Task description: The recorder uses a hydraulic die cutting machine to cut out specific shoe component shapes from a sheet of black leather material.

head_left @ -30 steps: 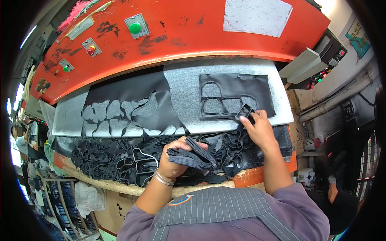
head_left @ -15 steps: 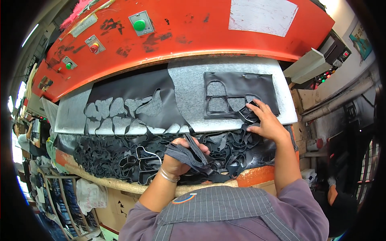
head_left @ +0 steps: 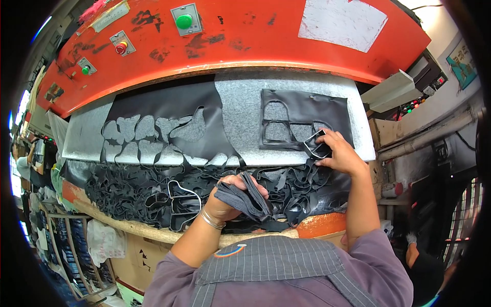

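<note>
My left hand (head_left: 225, 199) grips a folded stack of dark cut leather-like pieces (head_left: 244, 197), held over the scrap pile. At the right, my right hand (head_left: 341, 152) has its thumb and fingers around a small metal cutting die (head_left: 317, 145). That die sits at the front right corner of a layered black sheet (head_left: 335, 110) with several shapes cut out of it. Another, larger cutting die (head_left: 185, 198), a bent metal outline, lies on the scraps left of my left hand. A second black sheet (head_left: 163, 100) with several cut-outs is spread at the left.
Beneath the sheets is a pale grey cutting bed (head_left: 240, 102). Tangled black scraps (head_left: 123, 189) fill the ledge before it. Behind stands a red press beam (head_left: 245, 41) with a green button (head_left: 183, 21) and a red knob (head_left: 120, 47). A person (head_left: 414, 256) is partly visible at right.
The die in my right hand has turned, and more of its metal rim shows at the sheet's corner. My left hand still holds the stack. The whole view has shifted slightly.
</note>
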Tool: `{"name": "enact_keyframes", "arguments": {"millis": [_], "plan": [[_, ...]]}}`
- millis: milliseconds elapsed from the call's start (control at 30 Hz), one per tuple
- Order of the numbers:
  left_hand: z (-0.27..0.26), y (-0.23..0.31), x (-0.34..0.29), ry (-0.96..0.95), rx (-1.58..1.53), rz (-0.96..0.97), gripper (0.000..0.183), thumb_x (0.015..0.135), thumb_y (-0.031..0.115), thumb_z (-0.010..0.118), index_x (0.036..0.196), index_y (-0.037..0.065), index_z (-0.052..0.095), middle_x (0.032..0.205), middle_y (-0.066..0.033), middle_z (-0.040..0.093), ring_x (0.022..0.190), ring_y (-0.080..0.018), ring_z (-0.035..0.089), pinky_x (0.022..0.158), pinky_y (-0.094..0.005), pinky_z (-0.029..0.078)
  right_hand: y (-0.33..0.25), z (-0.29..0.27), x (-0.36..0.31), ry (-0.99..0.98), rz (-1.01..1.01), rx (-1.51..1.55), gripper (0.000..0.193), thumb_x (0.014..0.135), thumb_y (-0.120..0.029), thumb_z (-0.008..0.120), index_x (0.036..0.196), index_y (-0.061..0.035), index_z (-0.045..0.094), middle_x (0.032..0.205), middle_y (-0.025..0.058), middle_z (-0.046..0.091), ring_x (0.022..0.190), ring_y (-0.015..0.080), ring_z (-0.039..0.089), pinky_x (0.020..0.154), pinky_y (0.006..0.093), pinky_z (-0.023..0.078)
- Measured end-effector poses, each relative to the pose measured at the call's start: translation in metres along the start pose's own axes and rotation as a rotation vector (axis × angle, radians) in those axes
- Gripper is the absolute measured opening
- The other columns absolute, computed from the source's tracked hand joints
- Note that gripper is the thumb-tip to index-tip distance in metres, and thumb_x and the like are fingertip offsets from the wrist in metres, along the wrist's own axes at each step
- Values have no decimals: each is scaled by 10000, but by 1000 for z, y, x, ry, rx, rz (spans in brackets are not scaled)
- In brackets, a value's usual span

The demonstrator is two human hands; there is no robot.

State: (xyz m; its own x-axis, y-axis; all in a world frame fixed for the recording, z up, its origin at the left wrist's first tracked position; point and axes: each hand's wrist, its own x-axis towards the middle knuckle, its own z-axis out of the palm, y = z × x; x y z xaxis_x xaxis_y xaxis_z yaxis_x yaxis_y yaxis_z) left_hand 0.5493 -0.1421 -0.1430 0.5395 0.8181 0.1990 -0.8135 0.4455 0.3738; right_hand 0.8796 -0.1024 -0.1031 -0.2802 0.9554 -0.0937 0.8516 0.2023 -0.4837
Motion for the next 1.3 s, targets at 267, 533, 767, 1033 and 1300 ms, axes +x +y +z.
{"name": "enact_keyframes", "arguments": {"millis": [267,533,767,1033,1300], "plan": [[-3,12,-4,-3,54,-5,108,846,96,632,953,82,643,1048,-174,597,1005,-408,628,861,-558,530,-4,16,-2,98,33,47,592,559,-119,857,1091,-104,596,1370,103,486,1175,329,470,1009,380,403],[18,-1,8,21,148,-37,235,835,159,692,1051,135,601,1100,-118,594,1028,-358,621,858,-524,521,5,18,-24,401,-147,126,552,524,-143,862,1010,-85,606,1321,140,515,1069,344,495,936,402,427],[74,-24,97,69,181,-272,665,834,104,709,1390,146,345,1151,-88,598,1085,-247,595,899,-402,497,-40,46,-78,267,-297,132,574,571,-310,842,1054,-98,615,1262,174,524,1084,363,511,927,444,425],[109,-123,166,-55,284,-644,328,882,157,661,1175,52,557,1128,-80,634,1059,-231,601,939,-401,472,-74,100,-106,273,-73,97,653,657,-363,780,1233,-146,561,1374,145,430,1233,345,421,1005,459,386],[135,-151,144,-307,333,-752,367,862,79,665,1198,24,527,1165,-98,610,1103,-248,579,982,-398,453,-72,83,-170,909,246,1189,733,781,-361,768,1322,7,436,1249,128,534,1124,195,524,966,348,426]]}}
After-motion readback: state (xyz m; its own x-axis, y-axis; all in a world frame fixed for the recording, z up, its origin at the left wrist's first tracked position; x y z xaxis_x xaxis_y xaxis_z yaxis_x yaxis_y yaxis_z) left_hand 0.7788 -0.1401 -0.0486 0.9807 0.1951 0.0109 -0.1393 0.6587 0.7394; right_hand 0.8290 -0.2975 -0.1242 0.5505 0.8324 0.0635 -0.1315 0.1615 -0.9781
